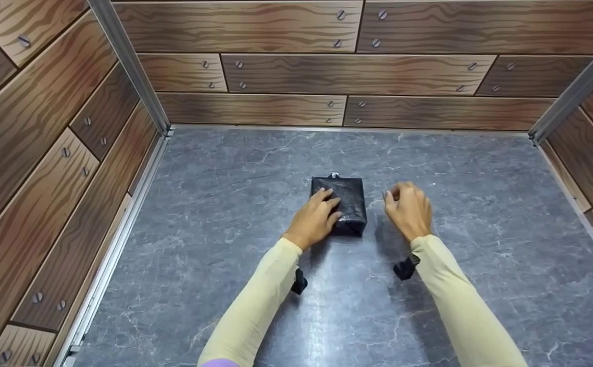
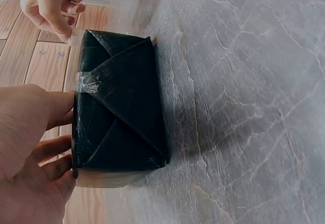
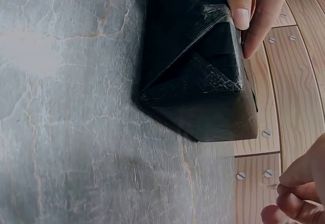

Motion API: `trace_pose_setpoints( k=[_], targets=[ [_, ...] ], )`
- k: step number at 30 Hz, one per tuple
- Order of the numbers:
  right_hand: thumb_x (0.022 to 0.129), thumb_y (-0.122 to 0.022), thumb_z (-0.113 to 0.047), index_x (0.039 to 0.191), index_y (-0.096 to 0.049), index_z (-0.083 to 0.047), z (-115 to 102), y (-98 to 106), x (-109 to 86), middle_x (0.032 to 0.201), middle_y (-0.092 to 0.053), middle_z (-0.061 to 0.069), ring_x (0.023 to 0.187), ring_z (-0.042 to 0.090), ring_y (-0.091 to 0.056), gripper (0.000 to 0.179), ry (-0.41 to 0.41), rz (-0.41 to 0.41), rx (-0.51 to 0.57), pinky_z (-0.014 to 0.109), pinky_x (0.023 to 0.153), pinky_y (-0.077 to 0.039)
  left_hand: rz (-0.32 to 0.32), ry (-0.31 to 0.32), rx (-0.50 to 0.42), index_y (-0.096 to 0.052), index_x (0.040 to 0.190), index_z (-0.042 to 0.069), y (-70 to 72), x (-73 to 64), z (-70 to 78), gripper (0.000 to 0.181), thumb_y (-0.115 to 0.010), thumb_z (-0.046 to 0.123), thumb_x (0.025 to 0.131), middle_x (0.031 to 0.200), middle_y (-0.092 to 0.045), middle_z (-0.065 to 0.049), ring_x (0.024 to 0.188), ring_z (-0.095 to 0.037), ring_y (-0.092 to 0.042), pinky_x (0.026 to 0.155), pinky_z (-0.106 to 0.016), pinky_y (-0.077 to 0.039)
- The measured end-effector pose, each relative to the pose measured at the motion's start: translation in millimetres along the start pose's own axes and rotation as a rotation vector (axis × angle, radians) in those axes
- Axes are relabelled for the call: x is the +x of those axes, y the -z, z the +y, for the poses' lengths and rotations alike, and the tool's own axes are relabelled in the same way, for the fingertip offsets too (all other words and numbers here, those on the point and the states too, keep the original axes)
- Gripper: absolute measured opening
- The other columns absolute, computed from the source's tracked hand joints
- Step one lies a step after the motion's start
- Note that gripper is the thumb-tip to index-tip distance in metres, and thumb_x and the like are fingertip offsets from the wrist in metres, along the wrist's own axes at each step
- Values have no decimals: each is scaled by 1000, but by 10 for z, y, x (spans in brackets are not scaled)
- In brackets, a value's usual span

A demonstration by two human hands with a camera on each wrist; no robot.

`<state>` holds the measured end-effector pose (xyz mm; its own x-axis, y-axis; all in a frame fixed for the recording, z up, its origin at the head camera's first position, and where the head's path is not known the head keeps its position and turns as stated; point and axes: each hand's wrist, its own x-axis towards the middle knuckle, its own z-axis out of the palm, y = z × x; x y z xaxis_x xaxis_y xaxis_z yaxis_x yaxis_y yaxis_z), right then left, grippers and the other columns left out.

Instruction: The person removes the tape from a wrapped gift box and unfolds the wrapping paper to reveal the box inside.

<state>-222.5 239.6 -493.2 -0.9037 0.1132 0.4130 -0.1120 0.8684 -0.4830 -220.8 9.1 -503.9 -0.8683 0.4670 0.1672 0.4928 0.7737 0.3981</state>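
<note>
Cream sleeves nearest; black-wrapped box on desk, under left hand's relaxed, spread fingers. Right hand, off box, curls fingers, seemingly pinching clear tape scrap. End below left fingers folded, taped; taping looks unfinished.

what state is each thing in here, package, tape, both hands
Black package: wrapped, resting on grey surface
End flaps: folded in
Clear tape: stuck across the end's top edge
Left hand: fingers resting on the package
Right hand: off the package, apparently pinching a small clear strip
</note>
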Motion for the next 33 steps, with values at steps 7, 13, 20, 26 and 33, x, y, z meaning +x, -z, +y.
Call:
trace_pose_setpoints(
  k=[7, 13, 20, 26, 33],
  targets=[
    [85, -66, -18, 77, -66, -4, 7, -20, -5, 79, -63, 12, 71, 33, -60, 16, 14, -1, 2, 49, 63, -45, 2, 1, 0, -54, 133, 8, 9, 4, -5, 42, -51, 31, 98, 146, -41, -11, 138, -29, -31, 113, -38, -27],
    [84, -69, -18, 79, -69, -4, 1, -72, -8, 74, -66, 10, 66, 30, -61, 15, 23, 11, 23, 47, 60, -46, -12, 10, -2, -54, 134, 9, 8, 3, -4, 43, -51, 32, 98, 146, -40, -10, 139, -28, -29, 112, -39, -27],
    [84, -69, -20, 80, -71, -6, -80, -160, -19, 74, -68, 6, 66, 28, -62, 14, -14, -12, 41, 45, 60, -46, -20, 16, -13, -53, 134, 9, 6, 8, 2, 43, -51, 31, 98, 147, -39, -10, 139, -29, -29, 112, -41, -27],
    [86, -68, -19, 84, -72, -7, -157, -225, -38, 77, -69, 7, 67, 27, -63, 13, -29, -58, 62, 44, 61, -46, -5, -1, -6, -54, 133, 8, 1, -2, 5, 42, -51, 31, 98, 146, -40, -11, 138, -30, -30, 112, -39, -27],
    [85, -67, -18, 86, -72, -6, -213, -248, -35, 78, -70, 7, 66, 25, -63, 12, -28, -63, 87, 41, 62, -47, 19, -19, 1, -55, 132, 8, -6, -6, -7, 41, -52, 30, 97, 144, -42, -12, 137, -30, -32, 112, -39, -28]
  ],
)
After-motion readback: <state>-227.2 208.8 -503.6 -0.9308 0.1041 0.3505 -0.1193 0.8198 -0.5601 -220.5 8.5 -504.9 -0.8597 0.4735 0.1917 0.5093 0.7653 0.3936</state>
